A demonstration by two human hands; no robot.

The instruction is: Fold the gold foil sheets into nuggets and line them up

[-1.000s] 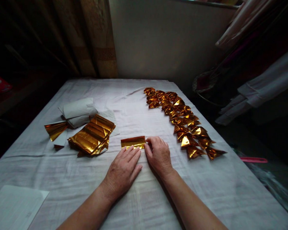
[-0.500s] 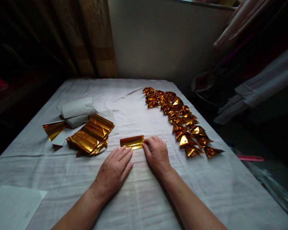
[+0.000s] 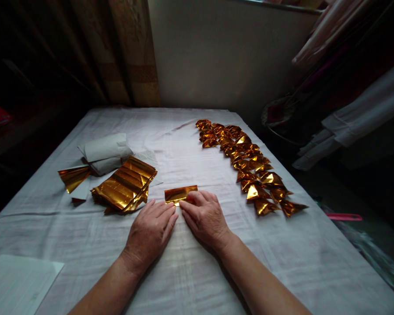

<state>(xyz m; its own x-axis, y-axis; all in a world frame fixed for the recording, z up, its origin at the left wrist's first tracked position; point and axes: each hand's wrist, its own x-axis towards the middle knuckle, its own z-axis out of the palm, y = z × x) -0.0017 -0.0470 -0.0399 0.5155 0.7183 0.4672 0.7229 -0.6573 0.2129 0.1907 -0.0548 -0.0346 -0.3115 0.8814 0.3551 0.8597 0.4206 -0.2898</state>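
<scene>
A folded rectangle of gold foil paper [image 3: 177, 194] lies flat on the white cloth in front of me. My left hand [image 3: 151, 229] rests palm down, its fingers stretched out and the tips on the paper's near left edge. With bent fingers, my right hand [image 3: 206, 216] holds the near right part of the same paper, covering its corner; the exact grip beneath the fingers is hidden. To the left is a stack of gold foil sheets [image 3: 126, 183]. On the right, several folded gold foil pieces [image 3: 249, 164] stand in slanting rows.
Crumpled white paper [image 3: 105, 148] and a loose gold foil scrap [image 3: 74, 177] lie behind the stack. A white sheet [image 3: 19, 282] is at the near left corner of the cloth-covered table [image 3: 200, 271]. Beyond the right edge are a pink handle [image 3: 344, 217] and hanging clothes [image 3: 364, 113].
My right hand has slid left from the paper's right end along its near edge, closer to my left hand. My left hand has shifted slightly left and back.
</scene>
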